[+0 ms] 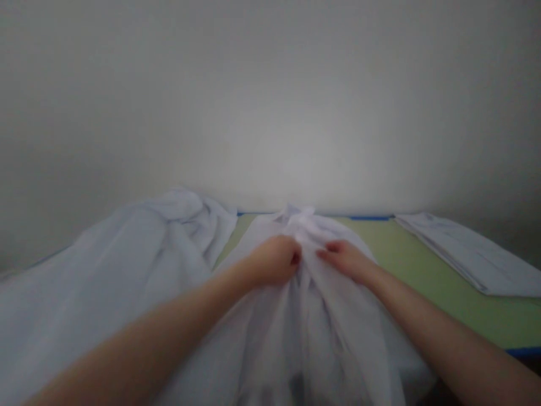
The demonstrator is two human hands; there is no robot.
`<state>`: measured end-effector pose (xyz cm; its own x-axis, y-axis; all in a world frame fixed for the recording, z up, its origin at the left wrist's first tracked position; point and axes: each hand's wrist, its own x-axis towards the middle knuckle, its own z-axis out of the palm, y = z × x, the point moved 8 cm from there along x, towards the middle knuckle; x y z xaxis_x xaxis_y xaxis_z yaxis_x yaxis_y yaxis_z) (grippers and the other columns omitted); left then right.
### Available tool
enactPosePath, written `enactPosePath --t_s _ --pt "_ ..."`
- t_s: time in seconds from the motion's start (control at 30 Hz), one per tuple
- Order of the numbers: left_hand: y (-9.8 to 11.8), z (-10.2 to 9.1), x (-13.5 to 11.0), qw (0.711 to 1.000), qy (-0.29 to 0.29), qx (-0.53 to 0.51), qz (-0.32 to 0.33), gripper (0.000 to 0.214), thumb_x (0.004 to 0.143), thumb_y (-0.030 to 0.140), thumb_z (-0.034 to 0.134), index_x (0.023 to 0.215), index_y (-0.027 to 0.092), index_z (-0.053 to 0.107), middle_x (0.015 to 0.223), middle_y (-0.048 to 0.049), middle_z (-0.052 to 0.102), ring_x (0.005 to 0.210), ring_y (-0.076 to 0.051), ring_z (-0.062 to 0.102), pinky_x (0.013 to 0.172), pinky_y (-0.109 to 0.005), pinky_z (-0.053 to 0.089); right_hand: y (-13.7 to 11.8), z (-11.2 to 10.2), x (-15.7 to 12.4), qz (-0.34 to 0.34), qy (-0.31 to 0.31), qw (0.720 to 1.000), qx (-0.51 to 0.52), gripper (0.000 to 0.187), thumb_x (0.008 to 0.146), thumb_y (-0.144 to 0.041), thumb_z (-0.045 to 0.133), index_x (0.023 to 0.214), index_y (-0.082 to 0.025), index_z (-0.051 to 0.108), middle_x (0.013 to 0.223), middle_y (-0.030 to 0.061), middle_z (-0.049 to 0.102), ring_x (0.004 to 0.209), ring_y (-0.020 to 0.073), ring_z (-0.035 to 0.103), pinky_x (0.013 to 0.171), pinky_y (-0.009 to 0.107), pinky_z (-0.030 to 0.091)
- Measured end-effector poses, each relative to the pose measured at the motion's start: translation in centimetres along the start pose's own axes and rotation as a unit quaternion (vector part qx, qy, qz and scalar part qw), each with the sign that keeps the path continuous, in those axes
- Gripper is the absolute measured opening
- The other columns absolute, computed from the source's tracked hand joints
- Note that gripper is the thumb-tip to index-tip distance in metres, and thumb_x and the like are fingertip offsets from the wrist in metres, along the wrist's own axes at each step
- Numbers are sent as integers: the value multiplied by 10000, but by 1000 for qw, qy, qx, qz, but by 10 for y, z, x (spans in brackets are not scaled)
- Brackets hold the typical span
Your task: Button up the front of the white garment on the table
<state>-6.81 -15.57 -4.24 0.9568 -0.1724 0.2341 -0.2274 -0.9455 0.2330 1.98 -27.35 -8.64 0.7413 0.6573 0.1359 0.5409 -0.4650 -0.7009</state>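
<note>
A white cloth (313, 316) lies bunched in front of me on a green table (426, 270), drawn up into folds between my arms. My left hand (274, 260) is closed on a gathered fold of the cloth near its far end. Just to its right, my right hand (344, 259) pinches the same cloth with thumb and fingers. The two hands nearly touch. The picture is dim and blurred, so fine detail of the grip is unclear.
A large heap of white fabric (110, 270) covers the left of the table. A flat folded stack of white cloths (473, 254) lies at the right. The table has a blue edge (372, 217) against a plain wall.
</note>
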Motion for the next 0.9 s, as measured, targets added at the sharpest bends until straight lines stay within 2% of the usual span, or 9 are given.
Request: enactPosePath --t_s 0.07,0.13,0.27,0.43,0.57,0.67,0.77,0.83,0.9 --pt "-4 12 -10 999 -43 2 -31 147 673 252 550 608 170 653 612 -65 612 615 -184 547 669 -296 416 -4 1 0 -10 3 1000 -8 366 771 -463 502 651 -128 591 557 -6 515 489 87 413 461 205 280" --pt "-11 19 -14 997 -55 -5 -47 180 686 219 509 627 167 671 635 -75 635 611 -180 552 653 -285 411 -8 1 -2 -19 7 1000 -22 348 769 -446 502 639 -133 581 553 -12 501 497 88 415 470 207 279" --pt "-14 27 -14 996 -74 -43 -10 249 679 151 466 744 190 703 733 -68 677 680 -175 580 689 -264 411 -9 -2 -8 -20 15 999 -29 347 770 -448 489 628 -141 565 526 -24 460 482 86 400 454 205 256" --pt "-16 36 -14 997 -49 -6 -60 201 685 285 528 711 186 700 701 -85 661 654 -189 572 636 -279 408 -3 -6 -12 -18 22 999 -15 352 763 -460 492 620 -145 556 520 -27 449 474 83 385 442 204 246" --pt "-18 44 -15 995 -14 25 -96 222 704 324 523 721 184 695 741 -103 658 662 -207 574 638 -307 410 -5 -13 -10 -29 45 998 -24 330 760 -440 500 617 -148 552 518 -27 456 480 85 387 451 206 253" --pt "-22 48 -15 994 -9 15 -107 208 709 321 525 724 191 687 737 -93 655 649 -205 569 628 -306 408 -21 -23 -14 -50 109 990 -75 326 761 -423 507 574 -157 526 508 -23 461 490 88 391 469 212 247" --pt "-25 48 -15 994 -4 5 -108 208 724 320 508 721 192 673 722 -79 654 644 -203 567 618 -299 403 -50 -23 -26 -73 174 972 -137 305 776 -393 505 576 -164 526 525 -5 497 508 98 406 488 232 228" --pt "-25 46 -14 995 1 -10 -98 226 747 308 479 741 187 670 747 -80 662 669 -202 577 634 -294 403 -73 -13 -35 -96 192 958 -191 281 785 -369 499 594 -168 541 550 16 531 520 108 418 504 252 215" --pt "-24 44 -13 997 2 -25 -79 233 754 282 465 757 173 672 791 -95 670 725 -211 591 678 -298 408 -94 6 -42 -129 178 945 -243 247 791 -343 492 625 -174 559 597 38 573 540 121 444 519 268 210"
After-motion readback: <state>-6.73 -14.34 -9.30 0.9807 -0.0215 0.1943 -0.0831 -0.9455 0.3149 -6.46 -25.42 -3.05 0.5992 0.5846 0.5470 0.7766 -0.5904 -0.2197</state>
